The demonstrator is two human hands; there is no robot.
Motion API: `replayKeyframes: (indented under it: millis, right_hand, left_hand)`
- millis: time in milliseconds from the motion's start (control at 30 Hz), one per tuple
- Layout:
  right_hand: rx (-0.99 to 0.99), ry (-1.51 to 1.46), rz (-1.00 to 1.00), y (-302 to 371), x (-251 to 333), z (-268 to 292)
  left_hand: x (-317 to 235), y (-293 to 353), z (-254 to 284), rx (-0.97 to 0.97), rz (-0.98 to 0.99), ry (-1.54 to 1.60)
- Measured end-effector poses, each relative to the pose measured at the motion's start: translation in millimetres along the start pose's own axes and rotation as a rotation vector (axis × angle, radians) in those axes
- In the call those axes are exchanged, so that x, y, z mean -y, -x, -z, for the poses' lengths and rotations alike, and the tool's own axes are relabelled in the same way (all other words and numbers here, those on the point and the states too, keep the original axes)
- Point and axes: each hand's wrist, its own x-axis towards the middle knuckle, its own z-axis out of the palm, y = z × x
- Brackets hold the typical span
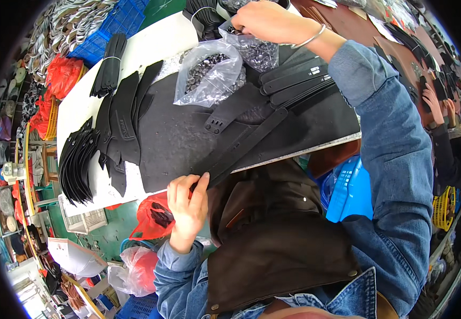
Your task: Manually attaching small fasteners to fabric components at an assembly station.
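Note:
My left hand (188, 204) is at the table's near edge, its fingers closed on the end of a long black strap (246, 142). That strap runs slantwise up and to the right across a dark mat (182, 125). At the far side, my right hand (266, 22) is over a clear plastic bag of small dark shiny pieces (258, 52). Its fingertips are pinched together at the bag's mouth; whatever they hold is too small to make out. Beside it stands another open clear bag (209, 74) with similar pieces. A wider black strap piece with holes (230, 112) lies under the long strap.
Several black straps (299, 80) fan out at right. Stacked black strips (76, 165) and cut pieces (121, 119) cover the table's left side, near a tied bundle (108, 66). Below are a red bag (153, 215) and a blue basket (350, 189). Another person (451, 143) works at far right.

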Motion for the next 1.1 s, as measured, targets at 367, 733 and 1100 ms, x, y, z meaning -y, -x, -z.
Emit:
replayKeyframes:
  millis: [367, 733, 1100]
  right_hand:
    - [-0.307, -0.024, 0.108, -1, -38, -27]
    - [-0.173, -0.817, -0.347, 17, 22, 16]
    - [-0.382, -0.883, -0.013, 78, 176, 45]
  left_hand:
    - [-20, -26, 24, 0.006, 0.075, 0.363]
    - [-30, -42, 29, -0.044, 0.416, 0.635]
    - [-46, -65, 36, -0.049, 0.674, 1.019]
